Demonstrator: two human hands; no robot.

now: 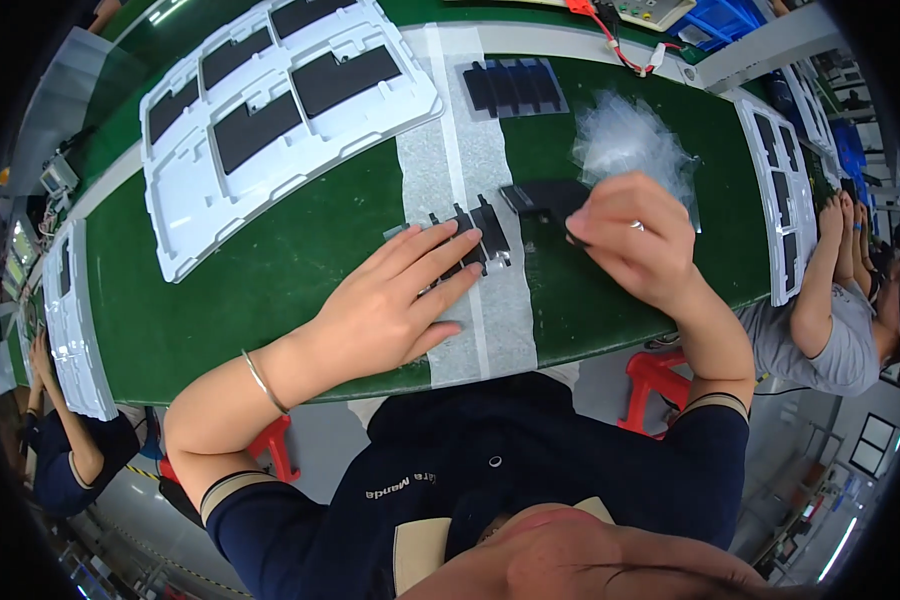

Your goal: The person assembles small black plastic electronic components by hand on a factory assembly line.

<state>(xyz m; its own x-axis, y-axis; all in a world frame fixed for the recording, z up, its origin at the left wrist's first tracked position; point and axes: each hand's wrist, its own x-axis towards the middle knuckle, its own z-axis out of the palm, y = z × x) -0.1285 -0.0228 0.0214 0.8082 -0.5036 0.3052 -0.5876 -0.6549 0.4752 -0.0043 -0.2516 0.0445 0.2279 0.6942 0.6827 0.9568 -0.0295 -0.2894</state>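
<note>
My left hand (pixel 390 290) lies palm down with its fingers stretched out, pressing on a sheet of black strips (pixel 488 235) on the pale paper band. Its fingertips hide part of the strips. My right hand (pixel 638 235) pinches a thin black flat piece (pixel 552 197) with a notched edge between thumb and fingers. That piece is just right of the sheet, its far end tilted toward the strips. Beyond lies another clear sheet with black strips (pixel 515 88).
A white moulded tray (pixel 185 225) holding several black flat pieces stands at the far left. Crumpled clear film (pixel 635 145) heaps beyond my right hand. The pale paper band (pixel 455 345) crosses the green table (pixel 230 320). Co-workers sit at both sides, near more white trays (pixel 778 270).
</note>
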